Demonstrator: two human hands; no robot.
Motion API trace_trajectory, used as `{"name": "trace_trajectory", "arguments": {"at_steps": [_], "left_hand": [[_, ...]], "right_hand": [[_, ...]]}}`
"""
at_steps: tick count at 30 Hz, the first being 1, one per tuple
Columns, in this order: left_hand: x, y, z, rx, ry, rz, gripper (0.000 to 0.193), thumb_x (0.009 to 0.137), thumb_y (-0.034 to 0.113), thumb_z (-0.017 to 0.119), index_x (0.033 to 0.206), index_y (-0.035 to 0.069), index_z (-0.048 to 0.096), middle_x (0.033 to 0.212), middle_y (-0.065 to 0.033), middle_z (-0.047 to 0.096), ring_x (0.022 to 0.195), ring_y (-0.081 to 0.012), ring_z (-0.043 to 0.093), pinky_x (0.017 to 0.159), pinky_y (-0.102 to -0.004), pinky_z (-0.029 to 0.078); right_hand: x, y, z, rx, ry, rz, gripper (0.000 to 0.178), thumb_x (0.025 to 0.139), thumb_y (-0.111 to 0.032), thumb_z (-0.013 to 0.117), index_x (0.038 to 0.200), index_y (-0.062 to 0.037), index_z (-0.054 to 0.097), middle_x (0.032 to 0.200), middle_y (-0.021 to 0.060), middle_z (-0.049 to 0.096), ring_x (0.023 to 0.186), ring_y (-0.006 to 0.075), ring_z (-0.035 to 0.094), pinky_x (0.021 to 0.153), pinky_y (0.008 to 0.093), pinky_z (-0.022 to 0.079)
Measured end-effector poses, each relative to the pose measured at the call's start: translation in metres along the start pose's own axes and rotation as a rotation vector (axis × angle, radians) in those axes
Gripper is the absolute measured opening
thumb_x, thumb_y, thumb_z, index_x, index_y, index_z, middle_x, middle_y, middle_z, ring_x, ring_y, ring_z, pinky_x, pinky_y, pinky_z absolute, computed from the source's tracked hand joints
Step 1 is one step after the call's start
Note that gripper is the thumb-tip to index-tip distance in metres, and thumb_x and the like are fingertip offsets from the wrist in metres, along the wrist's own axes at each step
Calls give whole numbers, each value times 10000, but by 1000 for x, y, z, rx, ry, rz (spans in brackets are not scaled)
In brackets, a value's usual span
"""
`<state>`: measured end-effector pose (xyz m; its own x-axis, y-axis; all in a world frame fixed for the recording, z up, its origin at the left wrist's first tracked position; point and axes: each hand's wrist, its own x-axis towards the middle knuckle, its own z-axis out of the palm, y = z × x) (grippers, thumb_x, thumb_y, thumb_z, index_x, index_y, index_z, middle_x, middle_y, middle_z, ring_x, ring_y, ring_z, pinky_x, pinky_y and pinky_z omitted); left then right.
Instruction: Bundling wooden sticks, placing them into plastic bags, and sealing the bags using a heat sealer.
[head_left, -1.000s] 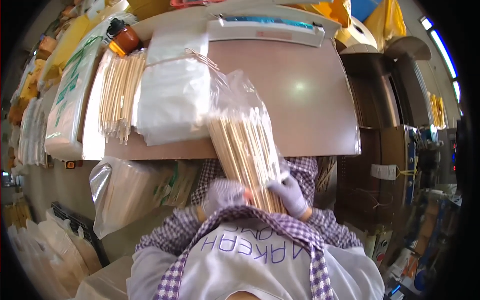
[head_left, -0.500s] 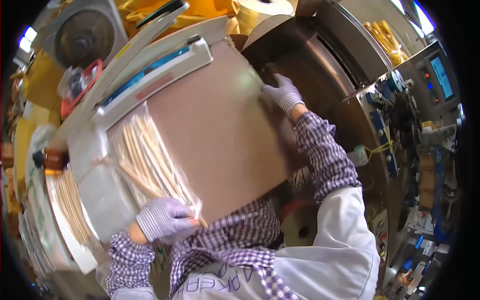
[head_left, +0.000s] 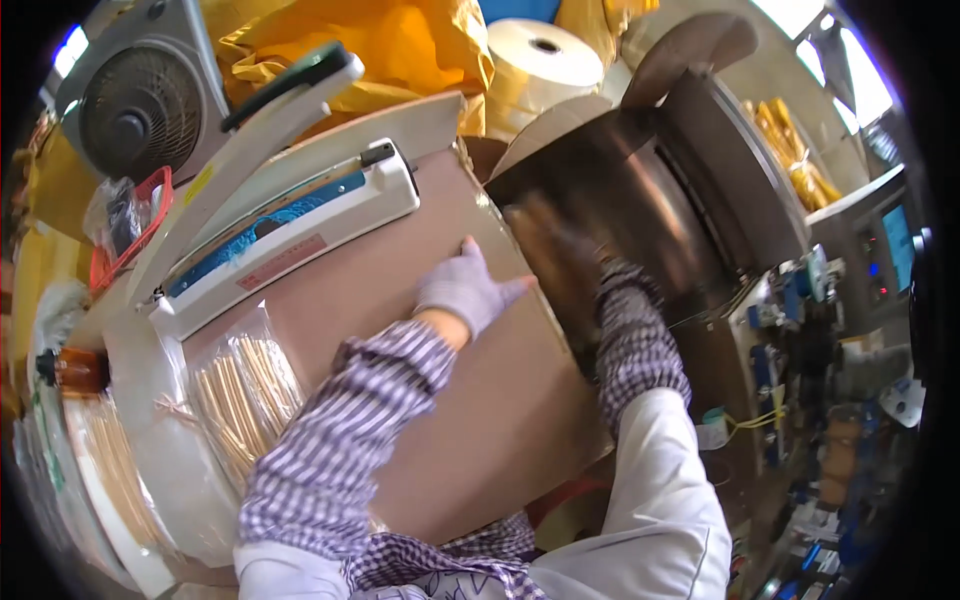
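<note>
My left hand [head_left: 463, 290], in a pale striped glove, lies over the brown board [head_left: 510, 420] near its right edge. Its fingers are apart and nothing shows in them. My right hand [head_left: 580, 245] reaches into the dark metal trough [head_left: 640, 205] just past that edge. Motion smears its fingers, and a brownish blur lies beside them. Thin wooden sticks in a clear plastic bag [head_left: 245, 390] rest on the left of the board, partly behind my left forearm. Beyond them stands a white bar sealer [head_left: 300, 240] with its long arm [head_left: 230, 150] raised.
A fan [head_left: 138, 115] and a red basket [head_left: 130, 230] stand at the far left. Further sticks [head_left: 120, 460] and a brown bottle [head_left: 80, 372] lie at the left. A film roll [head_left: 545, 75] stands at the back. Machine parts and a screen [head_left: 898, 250] are on the right.
My left hand has left the bag of sticks and moved up and right across the board. My right hand has moved further over the metal trough. The view has shifted.
</note>
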<state>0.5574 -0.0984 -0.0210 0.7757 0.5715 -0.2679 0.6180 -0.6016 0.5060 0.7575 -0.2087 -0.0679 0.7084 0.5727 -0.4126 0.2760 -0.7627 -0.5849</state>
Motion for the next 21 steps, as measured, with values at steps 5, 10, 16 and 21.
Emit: {"name": "trace_trajectory", "arguments": {"at_steps": [5, 10, 16, 21], "left_hand": [[4, 31, -16, -941, 3, 214, 627, 713, 457, 681, 1118, 3, 529, 1016, -176, 603, 919, -241, 587, 810, -340, 450], [-143, 11, -33, -1537, -149, 498, 546, 679, 120, 744, 1149, 32, 481, 1040, -68, 567, 903, -159, 543, 791, -305, 459], [-299, -57, 2, -1722, -686, 86, 660, 655, 232, 737, 1213, 25, 454, 1098, -104, 562, 1019, -198, 538, 910, -319, 425], [-349, -86, 38, -1655, -555, 47, 651, 758, 431, 637, 1193, -16, 450, 1063, -144, 573, 994, -233, 559, 866, -316, 457]], "right_hand": [[-36, -36, 8, 981, -518, -457, 464, 846, -381, 572, 1141, -28, 512, 972, 36, 574, 881, 86, 515, 780, 232, 437], [-224, -96, 29, 1042, -168, -769, 758, 681, -240, 759, 1273, 2, 353, 1141, 65, 493, 1033, 157, 474, 888, 293, 391], [-319, -109, 76, 1346, -538, -762, 993, 592, -222, 792, 1379, -54, 209, 1408, 131, 244, 1250, 303, 324, 975, 415, 367], [-312, -77, 124, 1242, -992, -663, 175, 704, -127, 667, 837, -19, 634, 990, 182, 577, 895, 364, 570, 759, 450, 492]]}}
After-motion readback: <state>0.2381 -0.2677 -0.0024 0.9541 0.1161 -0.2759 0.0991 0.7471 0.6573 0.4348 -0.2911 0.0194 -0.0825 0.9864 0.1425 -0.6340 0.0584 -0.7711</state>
